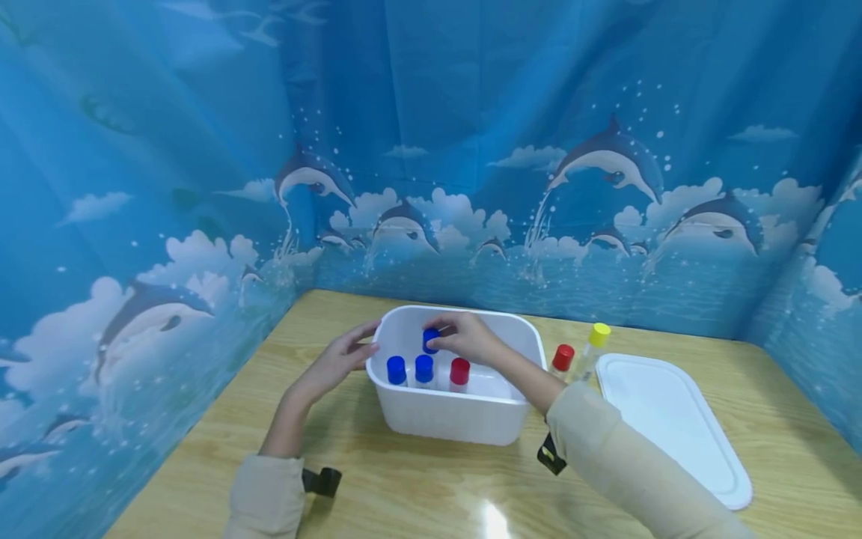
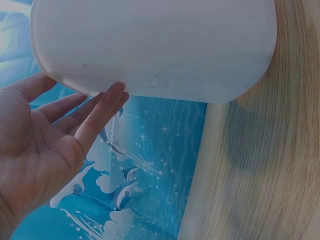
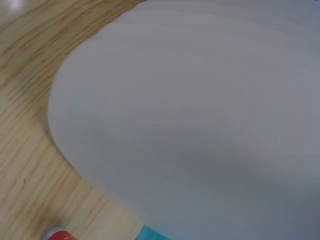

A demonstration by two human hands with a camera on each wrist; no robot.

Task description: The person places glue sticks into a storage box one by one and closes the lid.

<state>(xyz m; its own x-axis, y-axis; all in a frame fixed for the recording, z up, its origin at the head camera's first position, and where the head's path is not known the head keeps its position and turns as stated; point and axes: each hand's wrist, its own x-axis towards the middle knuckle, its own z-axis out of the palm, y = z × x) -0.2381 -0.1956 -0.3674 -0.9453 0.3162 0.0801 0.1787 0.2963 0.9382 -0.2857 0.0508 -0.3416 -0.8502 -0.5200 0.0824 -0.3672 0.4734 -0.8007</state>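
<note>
Positioning a blue-capped bottle (image 1: 428,340) inside the white bin (image 1: 447,421), I judge.
My right grip (image 1: 468,339) pinches it by the cap (image 1: 429,346); my left grip (image 1: 340,358), fingers (image 2: 99,114) spread, touches the bin's left side. Next I'd confirm it's seated (from here, I can't tell) before letting go.

The bin (image 1: 447,421) looks like smooth white plastic, softly matt outside, with faint dark scuffs in the left wrist view. The lid (image 1: 673,427) appears to be similar smooth plastic. The blue caps (image 1: 396,371) and red caps (image 1: 460,371) look plastic. The desk (image 1: 397,486) has wood grain and a glossy sheen. Creased, printed cloth (image 1: 438,97) hangs behind; the sleeves (image 1: 626,442) are matt fabric.
</note>
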